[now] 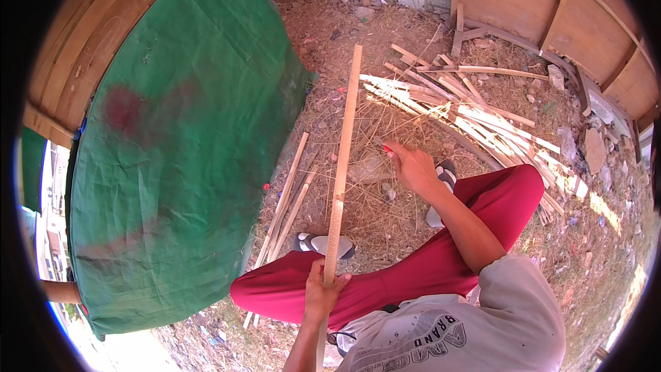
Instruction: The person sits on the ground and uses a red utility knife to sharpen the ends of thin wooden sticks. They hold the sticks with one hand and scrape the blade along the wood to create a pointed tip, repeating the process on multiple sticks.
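A long, pale bamboo strip (346, 124) stands tilted in front of me, its lower end running down past my lap. Around its lower part my left hand (323, 293) is closed, by my left knee. My right hand (413, 167) is closed on a small knife with a red handle (387, 148). The knife's short blade points left toward the strip and does not touch it. Between the strip and the knife, thin shavings (375, 127) litter the dry ground.
A heap of split bamboo strips (475, 110) lies ahead to the right. More strips (286, 200) lie on the left beside a large green tarpaulin (193, 138). Wooden panels (513, 0) and loose stones (595, 150) line the right side. My sandalled feet (323, 244) rest on the ground.
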A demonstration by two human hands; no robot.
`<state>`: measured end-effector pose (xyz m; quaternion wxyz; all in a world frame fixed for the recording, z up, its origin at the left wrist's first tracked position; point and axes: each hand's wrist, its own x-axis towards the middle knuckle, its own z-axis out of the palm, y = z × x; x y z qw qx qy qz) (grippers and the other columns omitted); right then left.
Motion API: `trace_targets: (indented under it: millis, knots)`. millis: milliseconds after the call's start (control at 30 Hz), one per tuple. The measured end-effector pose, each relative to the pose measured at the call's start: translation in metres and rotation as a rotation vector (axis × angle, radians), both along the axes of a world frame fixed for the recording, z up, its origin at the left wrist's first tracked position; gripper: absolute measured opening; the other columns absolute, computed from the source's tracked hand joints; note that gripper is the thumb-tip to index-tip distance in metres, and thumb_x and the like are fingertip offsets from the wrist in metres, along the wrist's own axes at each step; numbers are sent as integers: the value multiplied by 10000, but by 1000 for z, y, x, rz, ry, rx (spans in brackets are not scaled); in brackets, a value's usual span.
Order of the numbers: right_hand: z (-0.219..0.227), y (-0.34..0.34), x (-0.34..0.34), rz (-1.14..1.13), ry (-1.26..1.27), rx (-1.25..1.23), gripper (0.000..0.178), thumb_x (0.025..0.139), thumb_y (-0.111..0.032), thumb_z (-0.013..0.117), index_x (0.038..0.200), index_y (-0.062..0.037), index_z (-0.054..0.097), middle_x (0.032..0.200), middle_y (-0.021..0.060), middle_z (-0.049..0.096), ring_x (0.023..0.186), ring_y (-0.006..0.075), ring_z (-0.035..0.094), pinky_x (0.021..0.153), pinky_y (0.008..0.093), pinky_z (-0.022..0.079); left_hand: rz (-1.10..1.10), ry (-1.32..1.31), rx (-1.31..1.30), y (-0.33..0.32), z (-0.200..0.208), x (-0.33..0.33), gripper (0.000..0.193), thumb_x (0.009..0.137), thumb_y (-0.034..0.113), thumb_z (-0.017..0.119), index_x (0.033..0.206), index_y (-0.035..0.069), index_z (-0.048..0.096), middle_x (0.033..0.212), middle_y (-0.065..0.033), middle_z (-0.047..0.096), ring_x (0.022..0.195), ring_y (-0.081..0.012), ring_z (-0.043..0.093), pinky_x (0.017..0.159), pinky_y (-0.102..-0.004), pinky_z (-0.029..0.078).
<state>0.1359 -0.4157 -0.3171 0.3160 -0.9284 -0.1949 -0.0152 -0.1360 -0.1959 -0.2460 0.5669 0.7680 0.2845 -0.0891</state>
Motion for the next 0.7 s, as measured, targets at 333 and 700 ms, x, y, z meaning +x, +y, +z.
trace_targets:
  millis: [333,700]
  knots:
    - [5,2,9,-210,585,450,461,1035,-334,487,1403,-60,533,744,156,656,626,280,636,608,415,496,-58,-118,101,3,-20,-7,449,846,191,824,1182,61,555,752,-38,634,627,-96,535,587,-256,463]
    - [28,18,-41,91,154,353,327,965,-353,626,1066,-72,758,735,158,691,576,277,651,562,372,507,-208,13,287,-5,-23,11,333,911,260,725,1158,62,625,814,-114,686,743,-269,672,720,-390,519]
